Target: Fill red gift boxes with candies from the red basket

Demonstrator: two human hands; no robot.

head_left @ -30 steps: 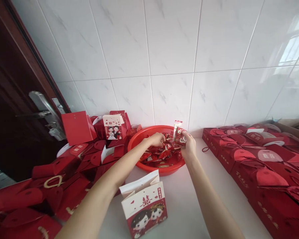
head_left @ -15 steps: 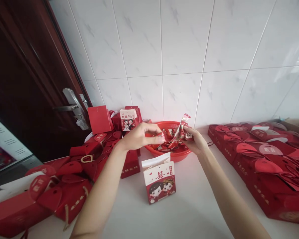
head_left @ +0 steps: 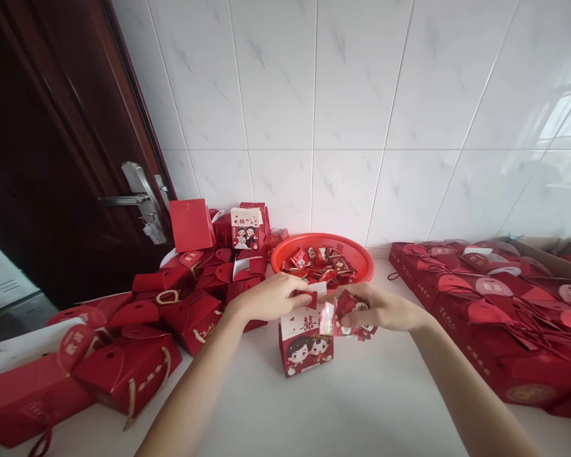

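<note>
- Head view: the left hand (head_left: 271, 298) is at the top of the red-and-white gift box (head_left: 307, 362), fingers pinched on a small red packet (head_left: 310, 301).
- The right hand (head_left: 385, 308) has its fingers closed round several wrapped packets (head_left: 345, 308), by the box's right side.
- The box stands upright on the white surface (head_left: 361, 400).
- Behind it, a red plastic basket (head_left: 369, 261) holds wrapped sweets (head_left: 320, 256).

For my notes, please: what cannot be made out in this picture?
Head view: inside of the upright box, hidden by its front and the left hand.
Head view: number of held packets, partly covered by the right hand.
Head view: floor of the basket, under piled packets.
</note>
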